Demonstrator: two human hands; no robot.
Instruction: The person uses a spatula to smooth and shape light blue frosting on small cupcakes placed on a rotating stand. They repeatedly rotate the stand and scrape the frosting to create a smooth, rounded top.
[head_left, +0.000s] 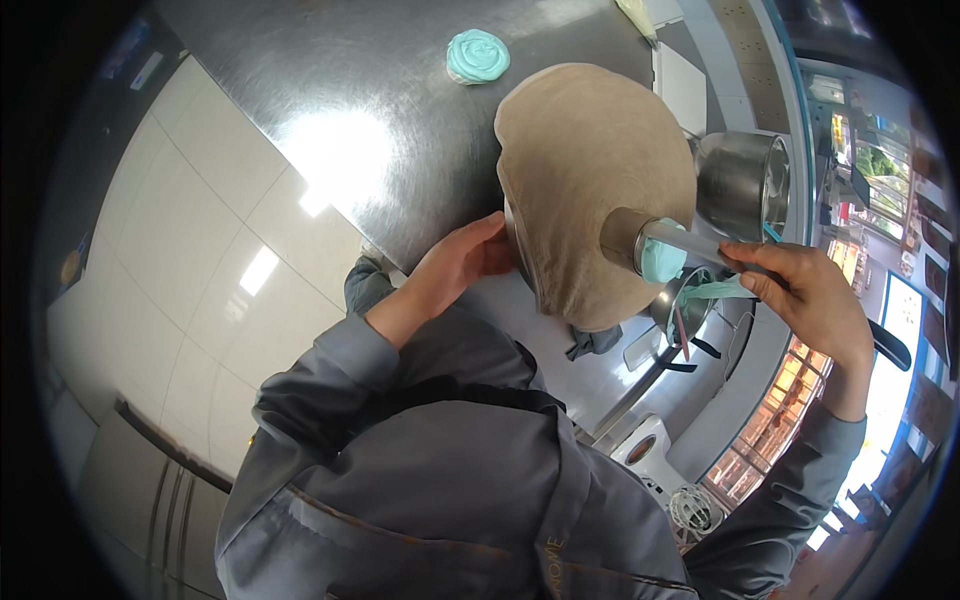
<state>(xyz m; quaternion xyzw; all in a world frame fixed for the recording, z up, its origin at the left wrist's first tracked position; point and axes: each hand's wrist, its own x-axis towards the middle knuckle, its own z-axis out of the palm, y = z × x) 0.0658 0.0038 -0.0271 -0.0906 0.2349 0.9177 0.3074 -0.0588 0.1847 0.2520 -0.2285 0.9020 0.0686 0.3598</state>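
Observation:
My right hand grips the dark handle of a palette knife. Its flat blade lies across the turquoise cream at the mouth of a small metal-looking cylinder. That cylinder stands on a large round beige surface, apparently a cloth-covered turntable; what is under it is hidden. At its near left rim is my left hand, thumb and fingers apart. Some fingertips are hidden by the rim, so I cannot tell how firmly they touch it.
A turquoise cream-topped cake sits on the steel table. Right of the beige surface are a steel bowl and a smaller bowl with turquoise cream. Further around are a piping bag, a grey cloth and a white mixer.

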